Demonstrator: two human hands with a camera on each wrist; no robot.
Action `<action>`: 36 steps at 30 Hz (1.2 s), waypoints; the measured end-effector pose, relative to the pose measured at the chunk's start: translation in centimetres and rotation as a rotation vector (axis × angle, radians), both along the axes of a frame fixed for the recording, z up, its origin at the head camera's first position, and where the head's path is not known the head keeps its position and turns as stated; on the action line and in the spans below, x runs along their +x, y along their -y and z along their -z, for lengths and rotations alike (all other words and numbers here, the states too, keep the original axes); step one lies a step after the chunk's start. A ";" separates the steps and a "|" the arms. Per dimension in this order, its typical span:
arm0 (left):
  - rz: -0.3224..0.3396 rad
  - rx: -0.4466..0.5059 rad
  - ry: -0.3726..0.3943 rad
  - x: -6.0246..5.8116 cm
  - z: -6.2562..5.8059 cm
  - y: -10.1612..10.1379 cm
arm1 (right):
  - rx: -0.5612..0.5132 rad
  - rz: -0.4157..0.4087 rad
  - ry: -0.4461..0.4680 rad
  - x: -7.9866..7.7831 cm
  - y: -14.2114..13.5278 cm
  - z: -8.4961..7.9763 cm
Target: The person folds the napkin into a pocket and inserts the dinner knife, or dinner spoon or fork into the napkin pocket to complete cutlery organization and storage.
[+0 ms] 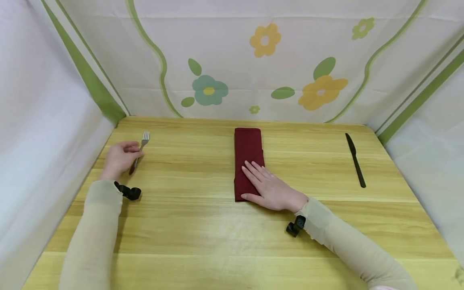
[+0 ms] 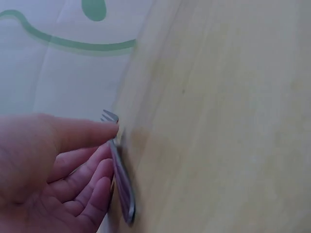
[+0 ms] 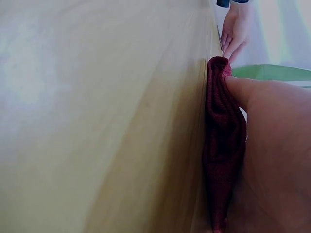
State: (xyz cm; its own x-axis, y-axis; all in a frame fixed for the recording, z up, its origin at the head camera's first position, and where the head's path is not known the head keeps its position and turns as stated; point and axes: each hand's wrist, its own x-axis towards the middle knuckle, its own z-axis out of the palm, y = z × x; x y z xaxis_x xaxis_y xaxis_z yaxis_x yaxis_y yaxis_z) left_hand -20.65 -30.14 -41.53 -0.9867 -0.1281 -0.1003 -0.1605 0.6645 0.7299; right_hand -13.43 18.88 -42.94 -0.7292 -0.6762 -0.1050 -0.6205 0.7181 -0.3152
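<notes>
At the left side of the table my left hand (image 1: 122,158) pinches a metal fork (image 1: 145,137) between thumb and fingers. The fork's tines point to the far side, and its handle (image 2: 122,182) shows below the thumb in the left wrist view. My right hand (image 1: 272,190) lies with straight fingers on the lower part of a dark red folded cloth napkin (image 1: 248,141), a long narrow strip at mid-table. Seen from the right wrist, the napkin's stacked folds (image 3: 222,121) sit under the palm and thumb.
To the right, a black knife (image 1: 356,160) lies on the wooden table (image 1: 181,225), its blade toward the far edge. A white curtain (image 1: 232,48) with flowers hangs behind the table, and white cloth (image 1: 40,133) closes off the sides. Each wrist carries a small black camera (image 1: 132,193).
</notes>
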 end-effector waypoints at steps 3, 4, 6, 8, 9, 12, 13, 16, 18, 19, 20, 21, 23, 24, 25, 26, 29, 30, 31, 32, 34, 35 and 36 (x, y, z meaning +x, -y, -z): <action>-0.026 -0.036 -0.018 -0.1 0.1 -0.3 | 0.000 -0.001 0.000 0.0 0.0 0.0; -0.034 -0.043 -0.018 -0.1 0.1 -0.4 | -0.001 -0.001 0.001 0.0 0.0 0.1; -0.042 -0.055 -0.006 -0.1 0.1 -0.5 | -0.001 0.000 0.004 0.0 0.0 0.1; -0.040 -0.074 0.005 -0.1 0.1 -0.6 | 0.003 0.001 0.007 0.0 0.0 0.1; -0.039 -0.079 0.011 -0.2 0.1 -0.6 | 0.005 0.001 0.008 0.0 0.1 0.1; -0.027 -0.114 0.009 -0.2 0.1 -0.7 | 0.007 0.000 0.008 0.0 0.1 0.1; -0.023 -0.121 0.004 -0.2 0.1 -0.7 | 0.007 -0.001 0.008 0.0 0.1 0.1; -0.013 -0.123 -0.003 0.0 0.0 -0.5 | 0.002 -0.004 0.006 0.0 0.1 0.1; -0.006 -0.110 -0.004 0.1 -0.1 -0.3 | 0.004 -0.003 0.006 0.0 0.1 0.1; -0.002 -0.107 -0.005 0.1 -0.2 -0.2 | 0.003 -0.003 0.006 0.0 0.1 0.1; -0.001 -0.100 -0.006 0.2 -0.3 -0.1 | 0.002 -0.004 0.004 0.1 0.1 0.0; 0.000 -0.091 -0.010 0.2 -0.4 -0.1 | 0.001 -0.003 0.005 0.1 0.1 0.0; -0.003 -0.086 -0.023 0.3 -0.8 -0.2 | -0.002 -0.001 0.007 0.1 0.1 -0.1; -0.005 -0.082 -0.029 0.3 -1.1 -0.3 | -0.005 -0.001 0.008 0.1 0.1 -0.1; -0.006 -0.084 -0.041 0.3 -1.4 -0.5 | -0.007 0.001 0.009 0.2 0.1 -0.2; -0.006 -0.079 -0.049 0.2 -1.7 -0.8 | -0.009 0.003 0.010 0.2 0.0 -0.2; 0.004 -0.055 -0.078 0.2 -2.7 -1.9 | -0.005 0.008 0.014 0.2 0.0 -0.2; 0.010 -0.041 -0.088 0.2 -3.1 -2.3 | -0.006 0.009 0.014 0.2 0.0 -0.3; 0.014 -0.021 -0.095 0.3 -3.4 -2.8 | -0.005 0.009 0.016 0.2 0.0 -0.3; 0.019 -0.001 -0.104 0.3 -3.7 -3.4 | -0.005 0.009 0.017 0.2 0.0 -0.3; 0.028 0.037 -0.121 0.4 -4.2 -4.4 | -0.002 0.009 0.018 0.1 0.1 -0.4; 0.031 0.047 -0.132 0.4 -4.4 -5.0 | -0.001 0.010 0.019 0.1 0.1 -0.4; 0.033 0.061 -0.139 0.5 -4.6 -5.5 | 0.000 0.009 0.018 0.1 0.1 -0.4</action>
State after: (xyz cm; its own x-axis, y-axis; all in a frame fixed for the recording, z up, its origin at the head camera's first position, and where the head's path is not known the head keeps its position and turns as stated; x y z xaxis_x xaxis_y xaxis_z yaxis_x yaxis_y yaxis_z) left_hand -20.15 -24.61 -36.90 -0.9952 -0.0930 0.0309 -0.0338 0.6217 0.7825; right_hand -13.30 18.79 -42.53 -0.7331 -0.6698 -0.1181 -0.6083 0.7234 -0.3267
